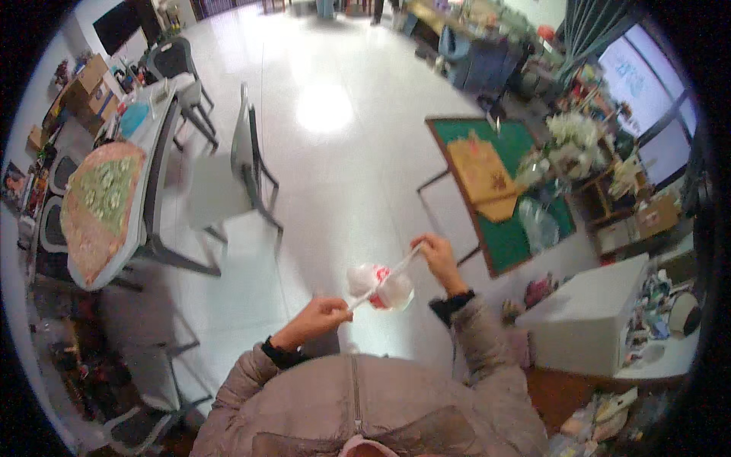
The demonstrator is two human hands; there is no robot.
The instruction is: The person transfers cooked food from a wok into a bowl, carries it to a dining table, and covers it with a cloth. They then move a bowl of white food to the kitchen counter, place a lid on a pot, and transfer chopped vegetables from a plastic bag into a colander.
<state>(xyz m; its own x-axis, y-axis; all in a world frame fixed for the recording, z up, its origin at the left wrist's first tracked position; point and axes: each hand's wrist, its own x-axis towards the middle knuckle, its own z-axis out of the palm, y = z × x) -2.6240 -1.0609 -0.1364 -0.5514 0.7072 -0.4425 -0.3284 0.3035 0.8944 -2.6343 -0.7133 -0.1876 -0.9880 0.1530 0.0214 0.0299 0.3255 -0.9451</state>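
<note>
A white plastic bag (394, 290) with red printing hangs in front of my body, above the tiled floor. Its top is stretched into a thin twisted band between my two hands. My left hand (322, 317) pinches the near left end of that band between thumb and fingers. The far right end is gripped by my right hand (437, 257), which is raised a little farther forward. What the bag contains, if anything, cannot be made out.
On the left, a grey chair (225, 188) stands beside a long table (134, 228) with a patterned cloth (103, 200). A green-topped table (505, 251) at right bears a brown paper bag (480, 165) and clear plastic (538, 225). Nearer stands a white box (582, 320).
</note>
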